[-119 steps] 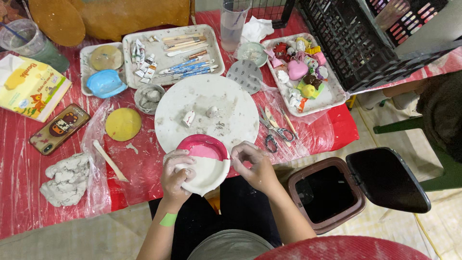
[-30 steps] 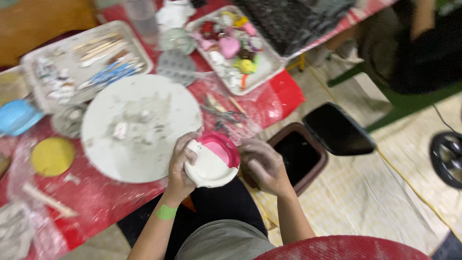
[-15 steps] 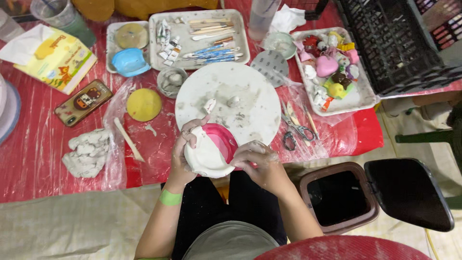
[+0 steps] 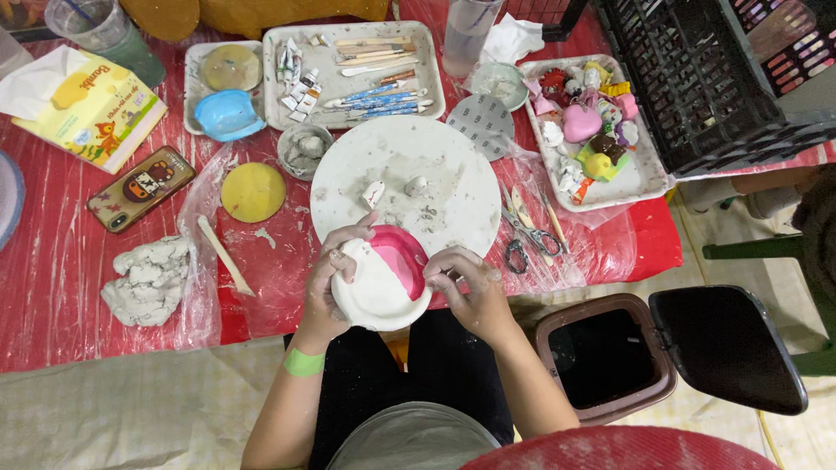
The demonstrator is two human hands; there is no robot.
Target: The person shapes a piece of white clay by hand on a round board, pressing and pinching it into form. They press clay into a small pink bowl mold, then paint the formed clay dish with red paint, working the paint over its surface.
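While pressing white clay (image 4: 370,292) over pink bowl (image 4: 402,259), cup with left hand (image 4: 335,277) at nine o'clock; smooth with curled right hand (image 4: 466,285) at three o'clock.

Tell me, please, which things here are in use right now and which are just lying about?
In use: pink bowl half covered with white clay, held between left hand and right hand.
Lying about: phone, scissors, tissue box, yellow disc, clay lump.
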